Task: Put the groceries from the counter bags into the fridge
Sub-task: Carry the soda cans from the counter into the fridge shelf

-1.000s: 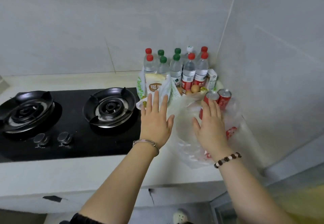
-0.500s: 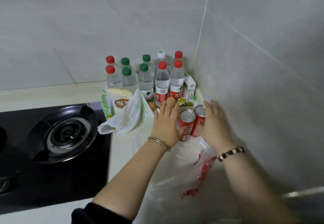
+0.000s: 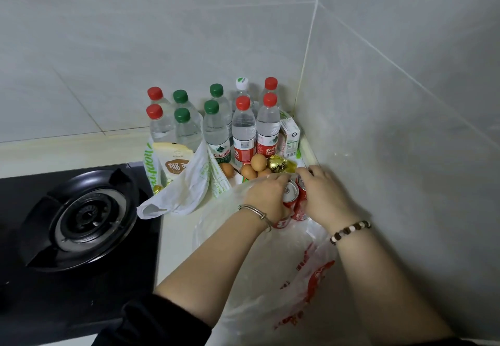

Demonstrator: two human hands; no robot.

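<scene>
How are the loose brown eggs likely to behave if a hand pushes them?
The eggs lie loose beside bottles and a gold packet, so they would probably roll when nudged. Being bare shells with no carton, they likely crack under a firm squeeze.

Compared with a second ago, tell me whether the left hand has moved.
Yes. Against the standing water bottles, the left hand went rightward, from the cream packet to the red cans, and now grips one.
</scene>
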